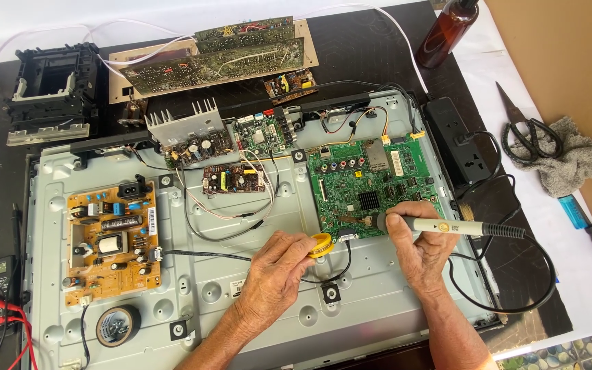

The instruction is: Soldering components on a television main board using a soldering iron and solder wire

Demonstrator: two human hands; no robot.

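A: Where does the risk sit right now?

B: At the lower edge of the green main board, centre-right of the frame. The right hand is clenched around a cream-handled soldering iron, its tip pointing left onto the board's bottom edge. A slip there could bridge neighbouring pins or scorch the small dark connector; I can't quite make out which joint the tip touches.

A: And the other hand?

B: The left hand, centre-bottom, grasps a small yellow tin, probably flux or solder paste, just beside the iron's tip. Fingers that near hot metal could get burned.

A: Anything else?

B: The iron's black cord loops at lower right; a snag could jerk the tip. Loose thin wires lie on the grey metal chassis near the left hand and could melt if touched.
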